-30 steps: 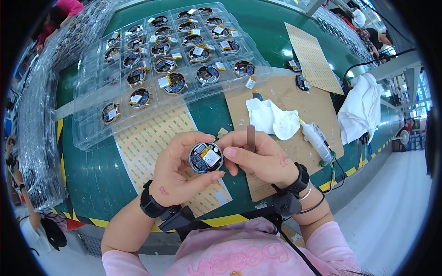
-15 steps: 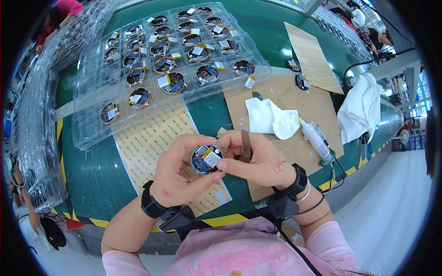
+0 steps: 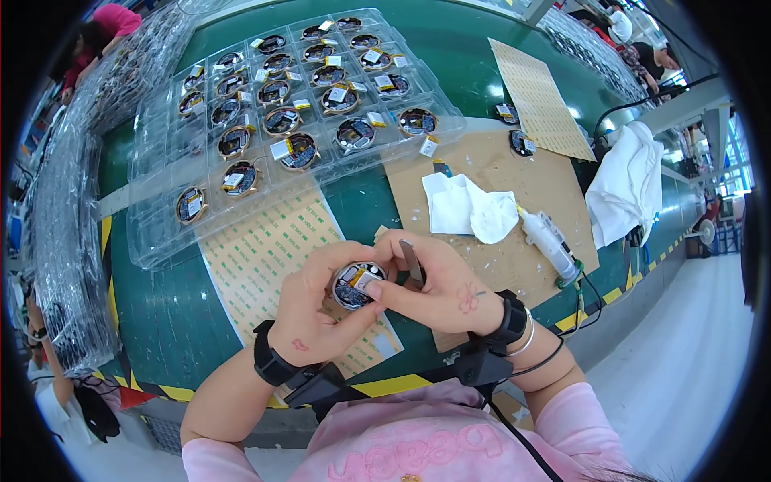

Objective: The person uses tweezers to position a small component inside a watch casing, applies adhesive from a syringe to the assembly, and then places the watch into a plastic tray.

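Note:
Close to the table's front edge, my left hand [image 3: 312, 309] grips a round open watch body [image 3: 345, 297] by its rim, with the circuit board facing up. A small silver battery [image 3: 363, 278] with yellow tape lies on the board. My right hand [image 3: 442, 296] presses its thumb on the battery, and its fingers stay curled at the far rim. Metal tweezers [image 3: 411, 260] are tucked in those right fingers, sticking up away from the watch. Part of the rim is hidden behind my fingers.
A clear plastic tray [image 3: 173, 173] of open watch bodies stands at the back left. Printed adhesive sheets [image 3: 257, 249] lie under my left hand. On brown cardboard [image 3: 482, 161] rest white wipes [image 3: 462, 207] and a corded glue gun [image 3: 550, 241]. A white cloth [image 3: 626, 189] sits farther right.
The watch body has tilted a little in my left hand. My right hand has shifted slightly left, and the tweezers now lean more to the left.

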A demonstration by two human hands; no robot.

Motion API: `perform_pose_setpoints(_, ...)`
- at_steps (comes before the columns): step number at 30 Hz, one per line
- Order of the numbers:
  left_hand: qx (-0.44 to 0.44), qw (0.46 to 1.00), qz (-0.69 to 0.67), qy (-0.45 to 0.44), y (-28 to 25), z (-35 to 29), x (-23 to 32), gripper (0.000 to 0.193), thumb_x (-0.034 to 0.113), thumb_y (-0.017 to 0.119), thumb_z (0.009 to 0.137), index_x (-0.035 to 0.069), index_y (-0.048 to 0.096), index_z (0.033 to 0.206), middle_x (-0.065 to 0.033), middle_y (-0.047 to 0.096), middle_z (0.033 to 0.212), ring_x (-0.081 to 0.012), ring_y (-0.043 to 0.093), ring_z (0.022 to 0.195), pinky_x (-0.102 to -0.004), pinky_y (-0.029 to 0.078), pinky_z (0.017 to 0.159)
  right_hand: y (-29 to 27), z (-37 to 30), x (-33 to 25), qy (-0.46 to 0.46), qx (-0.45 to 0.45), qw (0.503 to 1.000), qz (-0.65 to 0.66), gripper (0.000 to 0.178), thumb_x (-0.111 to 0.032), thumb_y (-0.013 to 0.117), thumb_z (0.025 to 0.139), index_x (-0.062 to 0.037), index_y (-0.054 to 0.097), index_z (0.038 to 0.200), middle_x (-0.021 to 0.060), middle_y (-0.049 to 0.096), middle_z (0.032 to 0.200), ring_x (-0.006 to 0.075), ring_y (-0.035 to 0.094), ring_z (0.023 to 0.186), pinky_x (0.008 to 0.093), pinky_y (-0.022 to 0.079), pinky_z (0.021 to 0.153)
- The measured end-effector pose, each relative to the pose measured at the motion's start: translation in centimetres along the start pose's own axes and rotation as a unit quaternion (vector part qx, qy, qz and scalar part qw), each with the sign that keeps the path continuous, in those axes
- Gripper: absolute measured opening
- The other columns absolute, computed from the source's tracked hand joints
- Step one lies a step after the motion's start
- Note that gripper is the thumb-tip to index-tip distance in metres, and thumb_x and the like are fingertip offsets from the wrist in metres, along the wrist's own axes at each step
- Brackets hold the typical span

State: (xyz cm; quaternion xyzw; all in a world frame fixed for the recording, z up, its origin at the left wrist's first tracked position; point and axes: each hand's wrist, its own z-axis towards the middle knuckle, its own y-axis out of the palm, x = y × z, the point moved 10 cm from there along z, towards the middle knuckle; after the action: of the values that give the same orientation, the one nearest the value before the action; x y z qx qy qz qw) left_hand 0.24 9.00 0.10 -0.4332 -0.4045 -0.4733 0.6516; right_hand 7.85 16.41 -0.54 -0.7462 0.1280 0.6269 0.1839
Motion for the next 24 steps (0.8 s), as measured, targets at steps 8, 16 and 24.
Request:
perform_pose_setpoints(8, -0.059, 0.998, -0.001, -0.024, 0.9, 0.3, 0.3, 0.051, -0.005, 0.065, 0.081, 0.004, 0.050, 0.129, -0.0130, 0.064, 0.107, -0.0158, 0.067, 0.084, -0.0259, 0.055, 0.065, 0.8, -0.2, -0.5, -0.005, -0.032, 0.999, -0.027, 0.017, -0.011, 0.067, 0.087, -0.0049, 0.054, 0.095, -0.0012, 0.050, 0.080, 0.0062, 0.042, 0.068, 0.0229, 0.035, 0.057)
perform_pose_setpoints(16, -0.027, 0.997, 0.008, -0.069, 0.8, 0.0, -0.6, 0.050, 0.002, 0.070, 0.079, 0.008, 0.053, 0.126, -0.0097, 0.064, 0.104, -0.0162, 0.067, 0.072, -0.0289, 0.054, 0.061, 0.2, -0.3, -1.3, -0.042, 0.017, 0.995, -0.092, 0.018, -0.012, 0.068, 0.086, -0.0044, 0.055, 0.096, 0.0011, 0.050, 0.079, 0.0061, 0.042, 0.066, 0.0243, 0.033, 0.055)
perform_pose_setpoints(24, -0.010, 0.979, -0.178, -0.098, 0.7, 0.3, -1.4, 0.048, 0.001, 0.064, 0.086, 0.007, 0.044, 0.129, -0.0071, 0.059, 0.103, -0.0129, 0.062, 0.081, -0.0259, 0.052, 0.065, -0.7, -0.1, -0.3, -0.033, -0.004, 0.998, 0.055, 0.015, -0.011, 0.063, 0.093, -0.0024, 0.058, 0.104, -0.0003, 0.056, 0.086, 0.0053, 0.049, 0.073, 0.0206, 0.041, 0.064)
